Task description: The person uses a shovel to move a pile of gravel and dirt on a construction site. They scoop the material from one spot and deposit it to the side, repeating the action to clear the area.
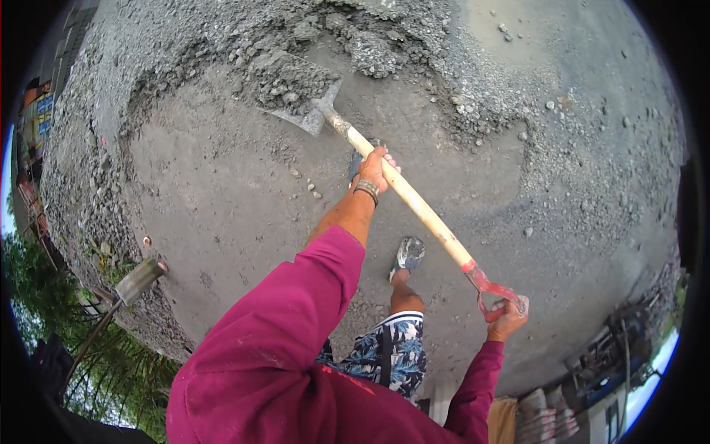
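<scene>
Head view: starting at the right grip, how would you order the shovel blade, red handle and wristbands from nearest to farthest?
1. Red handle: held in the right grip.
2. Wristbands: up and left, near mid-picture.
3. Shovel blade: farthest, at upper left.

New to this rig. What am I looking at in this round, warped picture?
There is no machine here: a person is working with two bare hands. The one picture comes from a wide fisheye camera on the person's head, looking down, so straight edges bend near the rim. Picture left is the person's left.

The hands hold a shovel. The left hand grips its wooden shaft nearer the blade; the right hand holds the red handle at the other end. Grey gravelly material is heaped on the blade. Around it is grey ground with loose stones and rougher gravel toward the top.
</scene>
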